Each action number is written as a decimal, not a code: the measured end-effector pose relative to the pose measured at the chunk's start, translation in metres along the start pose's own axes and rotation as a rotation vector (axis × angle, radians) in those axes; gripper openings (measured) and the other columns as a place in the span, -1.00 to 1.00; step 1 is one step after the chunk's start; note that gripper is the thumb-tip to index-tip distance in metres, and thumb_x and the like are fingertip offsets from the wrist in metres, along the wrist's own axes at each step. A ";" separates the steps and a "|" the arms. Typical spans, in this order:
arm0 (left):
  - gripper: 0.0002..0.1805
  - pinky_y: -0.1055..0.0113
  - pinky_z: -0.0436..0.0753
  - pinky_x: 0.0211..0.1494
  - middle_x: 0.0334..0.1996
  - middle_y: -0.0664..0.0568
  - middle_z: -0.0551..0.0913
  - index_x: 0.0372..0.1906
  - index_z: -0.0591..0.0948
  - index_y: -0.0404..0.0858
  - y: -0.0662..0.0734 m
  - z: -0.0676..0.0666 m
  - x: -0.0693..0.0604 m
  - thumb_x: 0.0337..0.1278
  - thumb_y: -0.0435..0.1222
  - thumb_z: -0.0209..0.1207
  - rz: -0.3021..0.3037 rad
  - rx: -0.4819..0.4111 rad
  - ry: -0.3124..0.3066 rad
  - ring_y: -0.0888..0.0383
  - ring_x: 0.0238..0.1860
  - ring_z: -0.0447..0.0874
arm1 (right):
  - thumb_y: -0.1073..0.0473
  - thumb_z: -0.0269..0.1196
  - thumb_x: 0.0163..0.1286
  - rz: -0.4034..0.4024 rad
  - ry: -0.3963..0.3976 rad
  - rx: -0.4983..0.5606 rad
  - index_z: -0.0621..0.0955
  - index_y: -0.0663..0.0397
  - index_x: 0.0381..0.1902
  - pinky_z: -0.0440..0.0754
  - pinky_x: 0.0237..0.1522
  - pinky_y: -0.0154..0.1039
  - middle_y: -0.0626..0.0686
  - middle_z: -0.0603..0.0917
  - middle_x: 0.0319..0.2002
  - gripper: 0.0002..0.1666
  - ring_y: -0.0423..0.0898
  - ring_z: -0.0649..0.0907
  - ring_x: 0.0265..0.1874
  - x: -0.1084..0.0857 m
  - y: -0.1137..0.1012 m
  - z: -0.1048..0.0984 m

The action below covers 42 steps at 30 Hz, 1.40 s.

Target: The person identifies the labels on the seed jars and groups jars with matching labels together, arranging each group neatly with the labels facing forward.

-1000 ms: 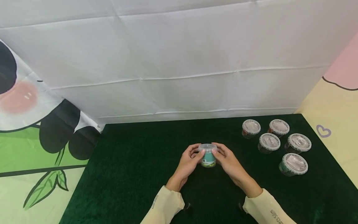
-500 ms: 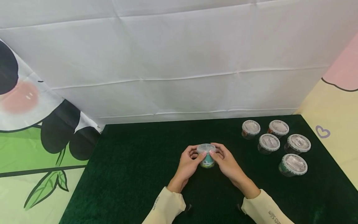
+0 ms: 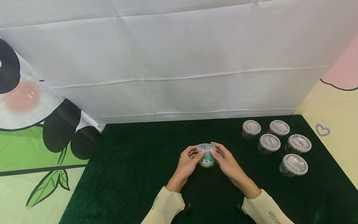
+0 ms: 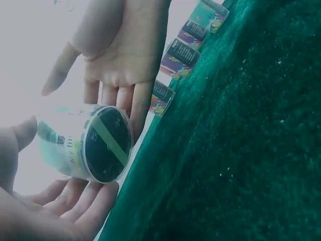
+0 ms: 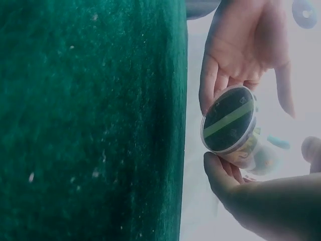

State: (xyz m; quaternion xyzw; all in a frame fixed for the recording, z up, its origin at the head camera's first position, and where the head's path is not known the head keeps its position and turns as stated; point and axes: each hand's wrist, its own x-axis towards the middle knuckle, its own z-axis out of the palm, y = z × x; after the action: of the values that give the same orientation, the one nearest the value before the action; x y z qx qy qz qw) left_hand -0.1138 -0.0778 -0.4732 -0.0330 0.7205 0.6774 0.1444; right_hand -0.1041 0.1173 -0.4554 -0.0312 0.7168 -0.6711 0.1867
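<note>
Both hands hold a small clear plastic tub with a translucent lid and a teal-and-green label (image 3: 207,158), in the middle of the head view. My left hand (image 3: 188,161) grips its left side, thumb on the front near the rim and fingers curled behind. From the right, my right hand (image 3: 227,161) grips it the same way. Both wrist views show the tub's round base (image 4: 108,144) with a pale green stripe across it, raised off the cloth. The left hand (image 4: 65,211) is at the bottom of the left wrist view.
A dark green cloth (image 3: 134,174) covers the table. Several lidded tubs stand at the right, among them a green one (image 3: 293,165) nearest and another (image 3: 251,128) farther back. A white sheet (image 3: 167,62) hangs behind; printed cartoon cloths flank the table.
The tub has turned between the hands, so its label now shows a leaf picture and a square code. It has also shifted slightly left. The tubs on the right stay put.
</note>
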 end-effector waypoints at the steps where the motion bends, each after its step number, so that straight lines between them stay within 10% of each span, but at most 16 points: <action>1: -0.42 -0.05 0.58 0.41 0.27 -0.12 0.60 0.41 0.47 -0.25 0.000 0.000 0.000 0.50 -0.02 0.25 0.000 0.002 0.010 -0.04 0.28 0.64 | 0.02 -0.06 0.77 0.002 0.003 -0.008 0.14 0.12 0.65 0.24 0.56 0.30 0.34 0.25 0.59 -0.34 0.31 0.29 0.57 0.000 0.000 0.001; 24: -0.41 0.05 0.66 0.32 0.25 -0.11 0.62 0.40 0.48 -0.24 0.001 -0.004 -0.001 0.50 0.01 0.25 -0.038 -0.034 0.041 0.00 0.25 0.66 | 0.04 -0.07 0.77 0.005 -0.004 -0.016 0.18 0.15 0.63 0.31 0.54 0.29 0.35 0.32 0.55 -0.37 0.32 0.37 0.52 0.004 0.000 0.003; 42: -0.39 0.09 0.68 0.29 0.28 -0.14 0.60 0.41 0.48 -0.27 0.005 -0.032 -0.001 0.49 0.00 0.27 -0.031 0.002 0.011 0.01 0.24 0.64 | 0.08 0.02 0.73 -0.031 -0.100 -0.023 0.17 0.19 0.63 0.40 0.50 0.24 0.37 0.35 0.52 -0.33 0.28 0.43 0.49 0.017 -0.005 0.012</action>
State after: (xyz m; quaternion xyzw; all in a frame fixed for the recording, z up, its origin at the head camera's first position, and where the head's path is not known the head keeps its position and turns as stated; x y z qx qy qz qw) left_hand -0.1192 -0.1086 -0.4664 -0.0477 0.7215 0.6741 0.1509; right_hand -0.1168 0.1004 -0.4548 -0.0780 0.7137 -0.6631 0.2116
